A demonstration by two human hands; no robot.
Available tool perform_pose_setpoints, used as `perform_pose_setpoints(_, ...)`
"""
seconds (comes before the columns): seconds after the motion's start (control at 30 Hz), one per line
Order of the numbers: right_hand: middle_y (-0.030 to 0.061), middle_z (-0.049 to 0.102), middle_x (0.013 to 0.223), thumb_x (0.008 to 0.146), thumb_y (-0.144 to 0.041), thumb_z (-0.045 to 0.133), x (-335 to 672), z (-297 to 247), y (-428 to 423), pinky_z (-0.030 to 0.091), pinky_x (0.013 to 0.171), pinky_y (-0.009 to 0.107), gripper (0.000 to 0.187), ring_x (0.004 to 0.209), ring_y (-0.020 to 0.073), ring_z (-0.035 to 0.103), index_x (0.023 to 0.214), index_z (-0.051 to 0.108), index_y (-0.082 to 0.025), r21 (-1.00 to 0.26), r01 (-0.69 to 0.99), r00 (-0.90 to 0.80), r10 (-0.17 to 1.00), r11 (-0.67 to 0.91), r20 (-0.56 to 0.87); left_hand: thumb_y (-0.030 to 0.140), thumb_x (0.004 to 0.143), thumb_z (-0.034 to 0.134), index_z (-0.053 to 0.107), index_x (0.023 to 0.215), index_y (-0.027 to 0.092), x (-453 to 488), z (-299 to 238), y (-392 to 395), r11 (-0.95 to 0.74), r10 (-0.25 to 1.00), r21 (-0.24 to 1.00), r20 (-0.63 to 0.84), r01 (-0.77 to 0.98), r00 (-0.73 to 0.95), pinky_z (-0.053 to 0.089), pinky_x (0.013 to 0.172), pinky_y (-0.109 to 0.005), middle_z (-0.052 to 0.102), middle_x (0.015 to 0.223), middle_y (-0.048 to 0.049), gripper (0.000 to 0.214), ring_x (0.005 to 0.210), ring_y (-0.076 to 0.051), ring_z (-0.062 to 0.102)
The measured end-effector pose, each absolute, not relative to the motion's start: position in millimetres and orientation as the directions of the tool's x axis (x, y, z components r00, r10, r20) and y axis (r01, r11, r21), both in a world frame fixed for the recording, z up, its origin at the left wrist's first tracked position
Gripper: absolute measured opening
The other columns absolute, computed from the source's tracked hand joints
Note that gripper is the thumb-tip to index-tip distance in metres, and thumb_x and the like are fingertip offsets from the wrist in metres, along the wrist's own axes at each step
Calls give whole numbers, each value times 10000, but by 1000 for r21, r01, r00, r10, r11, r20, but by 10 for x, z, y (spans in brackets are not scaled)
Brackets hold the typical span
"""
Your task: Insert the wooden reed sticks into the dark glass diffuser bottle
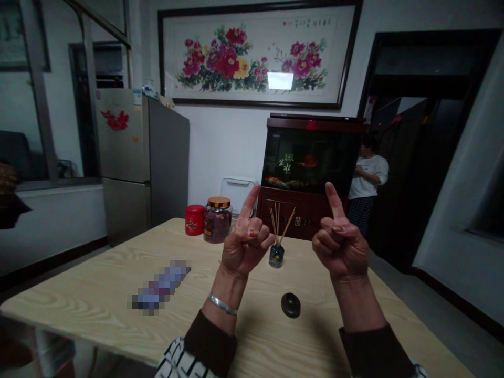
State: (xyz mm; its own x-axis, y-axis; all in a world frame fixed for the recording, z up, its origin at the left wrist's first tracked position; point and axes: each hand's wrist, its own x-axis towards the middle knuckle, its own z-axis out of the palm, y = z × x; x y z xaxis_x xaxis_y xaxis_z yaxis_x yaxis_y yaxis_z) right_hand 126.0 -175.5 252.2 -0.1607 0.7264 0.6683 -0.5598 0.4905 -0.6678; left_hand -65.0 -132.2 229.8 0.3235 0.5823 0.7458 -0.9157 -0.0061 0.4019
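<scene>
1. From where I stand, taking the wearer's gaze as twelve o'clock, the room is dim and white-walled, with a framed flower painting point(244, 58) high at twelve.
2. A grey fridge point(122, 136) stands at ten o'clock, a red decoration on its door; at one, a fish tank point(331, 157) sits on a dark red cabinet point(311, 215).
3. Beside the tank, also towards one, another person point(372, 176) in a white top stands near a dark doorway point(409, 173).
4. The pale wood-grained table point(94, 283) fills the foreground. Towards eleven, near its far edge, a red canister point(194, 221) and a copper-lidded jar point(218, 224) stand side by side; a pixelated item point(161, 287) lies nearer, at ten.
5. Over the table, the left hand point(247, 241) and right hand point(342, 244) are raised well apart, each index finger pointing up, the other fingers folded together.
6. Between the forearms, at twelve, a dark round object point(291, 305) lies on the wood; beyond it stands a reed diffuser point(276, 256).
</scene>
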Motion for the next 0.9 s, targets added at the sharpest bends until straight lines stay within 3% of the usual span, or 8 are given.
perform_pose_setpoints(0.23, -134, 211, 554, 728, -127, 528, 1325, 2085, -1700, 70, 343, 155, 881, 405, 54, -1, 1514, 232, -389, -627, -679, -151, 763, 382, 629, 59, 636, 628, 293, 1499, 237, -605, 1779, -1244, 89, 651, 391, 673, -916, 351, 130, 444, -228, 160, 497, 125, 943, 448, -68, 77)
perform_pose_setpoints(0.53, -121, 140, 565, 729, -193, 569, 1356, 2020, -1641, 77, 355, 153, 813, 423, 60, -11, 1467, 322, -430, -716, -554, -99, 821, 424, 562, 101, 633, 655, 314, 1488, 276, -565, 1698, -1131, 53, 694, 442, 629, -895, 352, 150, 455, -221, 151, 513, 118, 937, 450, -69, 95)
perform_pose_setpoints(0.7, -109, 184, 578, 787, -293, 585, 1474, 1804, -1447, 152, 378, 162, 597, 438, 69, 73, 1374, 482, -317, -759, -512, -64, 864, 401, 500, 161, 698, 673, 434, 1420, 214, -548, 1539, -944, 55, 732, 474, 579, -879, 358, 203, 468, -208, 251, 533, 109, 763, 452, -59, 180)
perform_pose_setpoints(0.8, -83, 330, 607, 813, -366, 595, 1628, 1479, -1121, 210, 415, 170, 412, 452, 61, 243, 1205, 597, -238, -884, -342, -10, 940, 318, 342, 229, 741, 674, 549, 1288, 159, -479, 1243, -609, 22, 834, 633, 416, -774, 364, 247, 481, -189, 390, 601, 77, 565, 486, -53, 310)
perform_pose_setpoints(0.9, -10, 539, 751, 778, -388, 613, 1762, 1043, -675, 342, 506, 204, 366, 606, 102, 504, 1087, 622, -192, -990, 74, 162, 978, 119, 129, 230, 715, 681, 609, 1115, 134, -343, 815, -204, -6, 947, 902, 144, -431, 289, 296, 500, -179, 511, 682, 34, 418, 528, -57, 424)
